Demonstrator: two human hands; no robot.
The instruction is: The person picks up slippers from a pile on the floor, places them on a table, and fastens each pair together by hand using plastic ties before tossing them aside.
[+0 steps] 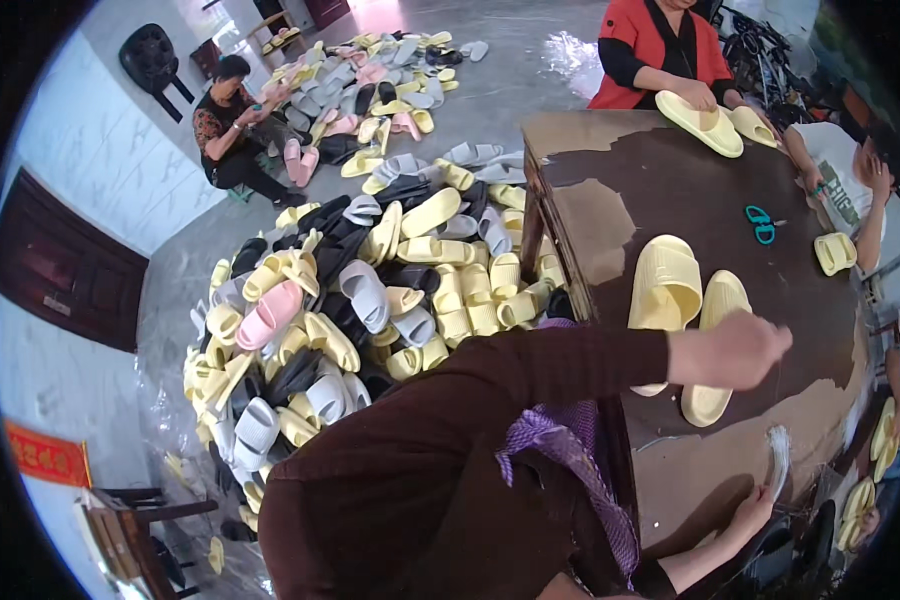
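Note:
A pair of pale yellow slippers, a left-lying one [667, 262] and a right-lying one [708, 405], rests side by side on the dark worn table. My left hand [735, 350] reaches over the right-lying slipper, partly covering it. Its fingers are closed and a little blurred, so what they hold, if anything, cannot be made out. Lower on the tabletop, my right hand [750, 515] grips a bundle of thin whitish plastic strands [778, 455] that fans upward from the fingers.
Teal-handled scissors [760, 225] lie beyond the slippers. Across the table [610, 500], a person in a red vest [625, 45] handles yellow slippers [705, 125]. Other people sit along the right edge. A big slipper heap [370, 300] covers the floor at left; another person [235, 130] sits behind it.

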